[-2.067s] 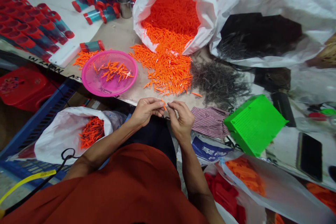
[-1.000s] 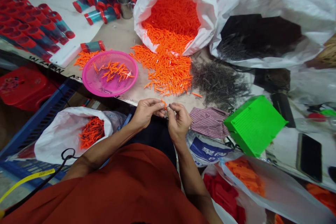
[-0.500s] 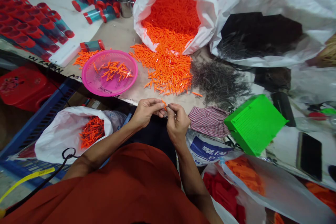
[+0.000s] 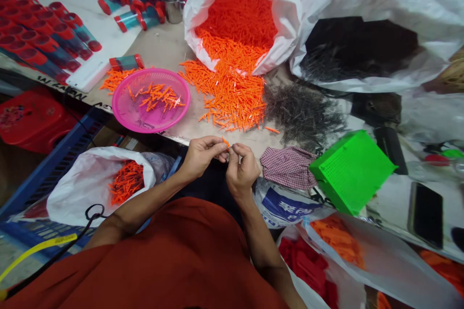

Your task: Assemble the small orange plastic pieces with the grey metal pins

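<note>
Close together at the table's near edge, both my hands are closed in a pinch. My left hand [image 4: 201,157] grips a small orange plastic piece [image 4: 225,143] between thumb and fingertips; only a bit of it shows. My right hand [image 4: 242,168] meets it from the right, thumb against bent forefinger, and what it pinches is hidden. Beyond them lies a loose heap of like orange pieces [image 4: 235,101], with a pile of thin black pieces [image 4: 302,111] to its right. A pink basket [image 4: 121,111] on the left holds some orange pieces with thin dark parts attached.
Behind the heaps stand a white sack of orange pieces [image 4: 292,14] and a white sack of black pieces [image 4: 431,14]. A checked cloth [image 4: 288,168], green basket [image 4: 353,171] and phone [image 4: 427,215] lie right. Red-capped tubes [image 4: 47,34] fill the far left; a white bag [image 4: 78,186] sits below.
My right hand has shifted slightly left and down, and less of the orange piece shows between the fingertips. My left hand has barely moved.
</note>
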Demonstrator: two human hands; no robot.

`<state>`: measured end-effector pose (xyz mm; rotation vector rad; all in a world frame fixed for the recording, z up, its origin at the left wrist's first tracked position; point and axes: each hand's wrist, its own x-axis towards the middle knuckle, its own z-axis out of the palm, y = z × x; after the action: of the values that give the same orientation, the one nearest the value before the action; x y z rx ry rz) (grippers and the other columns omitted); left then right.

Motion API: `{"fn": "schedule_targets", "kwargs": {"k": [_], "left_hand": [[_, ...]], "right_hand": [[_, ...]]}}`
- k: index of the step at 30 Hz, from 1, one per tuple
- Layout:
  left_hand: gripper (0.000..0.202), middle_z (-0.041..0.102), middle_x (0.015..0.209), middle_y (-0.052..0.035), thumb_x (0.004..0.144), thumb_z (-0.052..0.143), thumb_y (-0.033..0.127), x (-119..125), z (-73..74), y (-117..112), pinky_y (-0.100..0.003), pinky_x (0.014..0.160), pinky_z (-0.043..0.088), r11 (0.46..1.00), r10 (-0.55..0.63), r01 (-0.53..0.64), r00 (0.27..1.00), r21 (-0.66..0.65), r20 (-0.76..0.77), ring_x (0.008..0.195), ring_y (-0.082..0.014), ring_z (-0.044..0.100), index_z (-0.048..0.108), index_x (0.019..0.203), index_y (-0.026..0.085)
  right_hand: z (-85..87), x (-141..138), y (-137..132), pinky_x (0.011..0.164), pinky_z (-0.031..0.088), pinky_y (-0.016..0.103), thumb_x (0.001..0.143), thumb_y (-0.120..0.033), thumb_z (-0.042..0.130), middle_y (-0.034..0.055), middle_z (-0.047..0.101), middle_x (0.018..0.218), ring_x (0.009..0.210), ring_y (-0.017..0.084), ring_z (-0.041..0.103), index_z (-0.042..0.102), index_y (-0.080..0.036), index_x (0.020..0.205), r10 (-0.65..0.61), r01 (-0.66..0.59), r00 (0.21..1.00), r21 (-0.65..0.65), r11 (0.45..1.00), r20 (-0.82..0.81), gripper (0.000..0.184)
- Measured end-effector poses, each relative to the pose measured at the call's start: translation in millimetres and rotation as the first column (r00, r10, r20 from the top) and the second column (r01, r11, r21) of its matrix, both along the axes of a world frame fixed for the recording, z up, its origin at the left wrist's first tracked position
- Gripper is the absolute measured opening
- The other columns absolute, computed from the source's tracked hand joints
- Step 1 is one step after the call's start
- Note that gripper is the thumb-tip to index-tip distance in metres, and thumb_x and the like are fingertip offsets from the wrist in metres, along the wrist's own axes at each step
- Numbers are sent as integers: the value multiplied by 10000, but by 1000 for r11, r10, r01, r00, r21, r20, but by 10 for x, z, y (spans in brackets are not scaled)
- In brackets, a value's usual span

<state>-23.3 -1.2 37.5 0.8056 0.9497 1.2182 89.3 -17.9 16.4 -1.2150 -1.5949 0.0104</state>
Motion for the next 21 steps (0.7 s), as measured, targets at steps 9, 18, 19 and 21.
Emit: {"fn": "schedule_targets", "kwargs": {"k": [9,18,19,21], "left_hand": [[162,654,575,3,698,697,279,2,-24,-26,-198,539,499,998,10,-7,999,56,-40,507,-90,602,665,724,122],[198,641,566,0,683,711,305,-20,-16,-22,-201,523,489,999,-21,22,1000,30,-15,493,-89,585,649,690,117],[200,640,562,-2,676,717,303,-29,-17,-17,-200,515,487,1000,-27,26,1000,14,4,487,-88,582,648,686,116],[208,641,560,-9,660,730,301,-51,-19,-6,-197,496,481,998,-53,54,998,-24,41,474,-87,576,650,679,111]], "right_hand": [[-15,-26,-7,668,576,293,825,-84,554,60,667,832,793,164,673,544,-184,929,-27,23,999,87,996,47,144],[-5,-36,-3,674,562,282,817,-62,542,61,661,829,795,160,666,551,-184,913,0,-1,1000,81,997,10,155],[12,-22,-5,677,559,277,818,-66,543,55,662,829,797,157,665,554,-187,904,22,-22,1000,43,999,-4,149],[62,18,-9,676,552,258,818,-86,555,42,667,829,777,143,664,565,-190,885,97,-100,995,-68,993,-33,124]]}}
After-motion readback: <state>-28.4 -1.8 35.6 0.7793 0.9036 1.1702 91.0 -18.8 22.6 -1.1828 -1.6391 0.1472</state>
